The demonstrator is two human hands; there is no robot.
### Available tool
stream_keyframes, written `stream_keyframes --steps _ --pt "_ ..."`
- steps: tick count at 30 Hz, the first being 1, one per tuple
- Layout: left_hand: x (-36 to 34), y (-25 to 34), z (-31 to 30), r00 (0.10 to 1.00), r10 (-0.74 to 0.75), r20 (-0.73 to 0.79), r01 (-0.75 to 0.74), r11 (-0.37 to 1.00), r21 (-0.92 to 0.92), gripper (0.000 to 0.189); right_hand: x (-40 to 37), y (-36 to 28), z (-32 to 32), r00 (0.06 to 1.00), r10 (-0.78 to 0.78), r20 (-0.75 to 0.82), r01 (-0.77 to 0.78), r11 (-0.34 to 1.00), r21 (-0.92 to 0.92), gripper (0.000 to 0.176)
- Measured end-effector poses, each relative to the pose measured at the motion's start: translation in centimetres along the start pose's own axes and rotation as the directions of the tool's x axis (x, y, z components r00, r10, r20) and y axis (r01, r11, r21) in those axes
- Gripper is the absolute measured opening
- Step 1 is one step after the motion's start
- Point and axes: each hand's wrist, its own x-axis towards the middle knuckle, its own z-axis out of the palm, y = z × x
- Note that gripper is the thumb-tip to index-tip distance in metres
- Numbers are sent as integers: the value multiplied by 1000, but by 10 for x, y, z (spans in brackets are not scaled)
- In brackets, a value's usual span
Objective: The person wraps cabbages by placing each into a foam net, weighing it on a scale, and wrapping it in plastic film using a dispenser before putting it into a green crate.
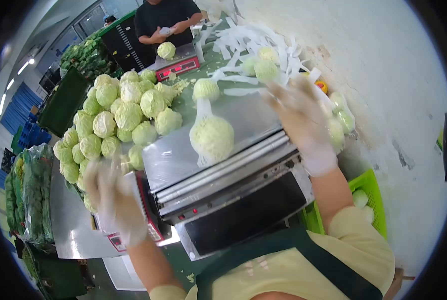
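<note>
**Cabbage on the film wrapper, both gloved hands up**

Cabbage station, seen from the head cam. The wrapping machine (243, 200) sits dead centre, and a netted cabbage (212, 136) lies on its stretched film sheet (253, 117) with the tail of the foam net pointing to 12 o'clock. My guess is the flat film stops it rolling, and the net is there to cushion the leaves.

The right hand (299, 117) is at 3 o'clock from that cabbage, over the far edge of the film. It's gloved, with the fingers spread wide, and I can't see anything in it. It's close to the cabbage but not touching.

The left hand (114, 200) is at 8 o'clock, above a red-trimmed scale (153, 231), also gloved. It's too smeared by blur to tell whether it grips anything.

The loose cabbage pile (121, 112) is heaped at 10 o'clock, just beside that hand. It's probably stacked there so it's an easy reach.

White foam sleeves (243, 37) are strewn at 12 o'clock, with a few cabbages among them. Wrapped cabbages (341, 122) sit at 3 o'clock by the wall, and a green crate (371, 192) is at 4 o'clock.

Further back, at 11 o'clock, a co-worker (166, 17) in a dark shirt stands behind a second scale (178, 64) with one cabbage (166, 50) on it.
</note>
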Motion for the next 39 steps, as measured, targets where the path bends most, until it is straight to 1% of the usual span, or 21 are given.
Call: stream_keyframes --steps 1,2,4,6,7,8,11,14,17,18,23,24,25,27,29,32,33,35,37,38,39 --pt "16 -21 32 940 -338 48 326 848 -418 24 40 18 6 999 -24 29 28 991 -129 21" --pt "24 -58 61 923 -340 181 378 891 -253 22 78 55 -2 991 88 105 -59 966 -252 20" --pt "27 -148 117 824 -187 535 297 946 -127 27 113 149 -17 888 423 180 -356 881 -313 24" --pt "0 -175 148 647 -192 738 376 922 -90 34 111 199 -30 814 438 382 -221 842 -493 26" --pt "-9 -179 146 490 -238 838 501 864 -48 41 107 218 -42 741 491 458 -48 718 -694 28" --pt "-21 -181 142 305 -269 913 617 786 26 49 99 207 -42 634 652 415 -189 651 -735 30" --pt "-28 -141 128 205 -281 937 848 530 -27 83 78 173 -57 575 735 359 -371 626 -686 39" --pt "-46 -135 122 236 -180 955 785 615 -78 120 56 148 -66 480 787 388 -625 617 -478 63" --pt "-57 -128 121 265 -304 915 847 528 -70 138 37 134 -69 575 555 601 -43 754 -655 94" --pt "-59 -125 121 280 -305 910 830 554 -69 137 31 138 -66 634 491 597 39 751 -660 107" --pt "-47 -109 116 388 -304 870 709 701 -71 134 32 123 -47 679 434 592 92 750 -655 111" --pt "-43 -93 112 496 -272 825 673 721 -167 131 30 107 -40 708 384 593 128 756 -642 110" --pt "-41 -78 104 520 -255 816 640 748 -174 130 26 90 -33 733 335 592 163 759 -631 109" --pt "-49 -51 82 560 -234 795 588 788 -183 128 0 56 -24 740 271 615 335 646 -686 104" --pt "-80 -29 58 517 -284 807 584 806 -91 128 -40 24 -20 723 307 619 432 499 -752 102" --pt "-138 2 28 421 -398 815 664 747 22 124 -118 1 -27 728 581 363 -16 544 -839 95" --pt "-154 14 20 430 -451 782 782 620 -72 117 -136 -4 -31 702 644 304 -170 566 -806 92" --pt "-172 23 1 106 -551 828 954 292 72 106 -155 -16 -37 551 824 133 -533 470 -704 85" --pt "-192 8 -15 -229 -610 759 932 89 352 88 -170 -20 -48 340 940 21 -734 279 -620 71" --pt "-209 2 -20 -284 -549 786 916 85 391 82 -181 -20 -58 349 930 115 -661 332 -673 62" --pt "-227 -10 -25 -384 -553 740 914 -111 391 80 -193 -19 -69 352 911 213 -580 391 -715 53"
